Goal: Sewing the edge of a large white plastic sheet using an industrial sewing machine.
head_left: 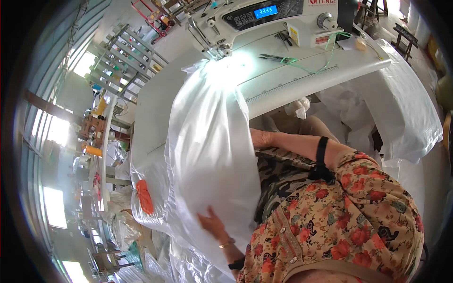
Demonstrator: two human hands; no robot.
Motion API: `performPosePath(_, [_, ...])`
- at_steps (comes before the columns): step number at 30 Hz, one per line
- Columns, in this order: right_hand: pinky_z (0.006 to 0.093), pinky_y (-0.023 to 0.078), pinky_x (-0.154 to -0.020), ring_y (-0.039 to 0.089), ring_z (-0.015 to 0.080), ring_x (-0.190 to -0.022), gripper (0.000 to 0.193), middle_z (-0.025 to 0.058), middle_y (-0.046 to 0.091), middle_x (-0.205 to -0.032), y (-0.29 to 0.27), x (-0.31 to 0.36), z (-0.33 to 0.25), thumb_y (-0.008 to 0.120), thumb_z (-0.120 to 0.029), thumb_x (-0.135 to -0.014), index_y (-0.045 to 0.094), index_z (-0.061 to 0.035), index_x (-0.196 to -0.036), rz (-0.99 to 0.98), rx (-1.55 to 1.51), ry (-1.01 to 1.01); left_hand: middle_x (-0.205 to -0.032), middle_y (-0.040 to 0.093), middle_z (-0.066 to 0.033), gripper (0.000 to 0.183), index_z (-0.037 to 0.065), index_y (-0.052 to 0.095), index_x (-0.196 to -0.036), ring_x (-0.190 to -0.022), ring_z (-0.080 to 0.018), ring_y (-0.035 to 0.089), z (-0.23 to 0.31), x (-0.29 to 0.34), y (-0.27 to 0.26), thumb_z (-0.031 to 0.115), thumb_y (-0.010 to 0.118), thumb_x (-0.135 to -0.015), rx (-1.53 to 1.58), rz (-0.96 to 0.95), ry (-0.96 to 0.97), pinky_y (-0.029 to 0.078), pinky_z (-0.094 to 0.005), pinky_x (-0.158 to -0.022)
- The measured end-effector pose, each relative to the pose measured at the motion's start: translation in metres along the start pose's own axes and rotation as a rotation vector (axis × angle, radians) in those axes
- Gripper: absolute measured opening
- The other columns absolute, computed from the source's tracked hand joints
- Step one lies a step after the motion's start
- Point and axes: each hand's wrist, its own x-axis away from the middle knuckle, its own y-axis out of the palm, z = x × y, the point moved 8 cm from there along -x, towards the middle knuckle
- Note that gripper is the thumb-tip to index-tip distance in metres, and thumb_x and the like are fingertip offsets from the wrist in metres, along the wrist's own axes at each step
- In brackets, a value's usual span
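The left hand [213, 223] lies open over the cloth [214, 160], apparently to keep it flat below the sewing machine [278, 23]; the right hand's [259, 138] grip, partly hidden, cannot be determined.

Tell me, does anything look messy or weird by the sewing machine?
A little: loose green thread trails across the table by the dark snips, looping untidily instead of lying neatly. The white cloth shows no tear I can see.

One head-worn fisheye looks down on the sewing table [269, 80], seemingly from close above.
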Motion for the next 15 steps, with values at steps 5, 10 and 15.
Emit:
performPosePath(5, [0.0335,0.048,-0.092,0.059,0.0197,-0.107,0.038,0.0133,0.063,-0.115,0.01,0.006,-0.023,0.067,-0.017,-0.084,0.06,0.0004,-0.117,0.018,-0.387,0.122,-0.144,0.039,-0.0212,0.073,0.001,0.036,-0.142,-0.137,-0.0358,0.032,0.072,-0.102,-0.117,0.051,0.054,-0.091,-0.516,0.497,0.366,0.027,-0.0536,-0.109])
performPosePath(10, [0.0281,0.053,-0.072,0.068,0.0153,-0.078,0.035,0.006,0.069,-0.083,0.017,0.05,-0.116,0.064,-0.02,-0.089,0.06,0.0043,-0.113,-0.154,-0.65,0.471,-0.147,0.035,-0.0216,0.073,-0.001,0.038,-0.14,-0.138,-0.0349,0.031,0.021,-0.202,-0.093,0.047,0.059,-0.09,-0.516,0.155,0.42,0.028,-0.0519,-0.109])
performPosePath(15, [0.0297,0.052,-0.062,0.066,0.0165,-0.059,0.027,0.0027,0.068,-0.072,-0.056,0.081,-0.096,0.059,-0.023,-0.093,0.067,-0.0003,-0.106,-0.224,0.245,0.524,-0.134,0.053,-0.0168,0.052,0.007,0.054,-0.13,-0.126,-0.0362,0.047,-0.03,-0.216,-0.015,0.037,0.062,-0.088,-0.485,-0.201,0.414,0.037,-0.042,-0.106])
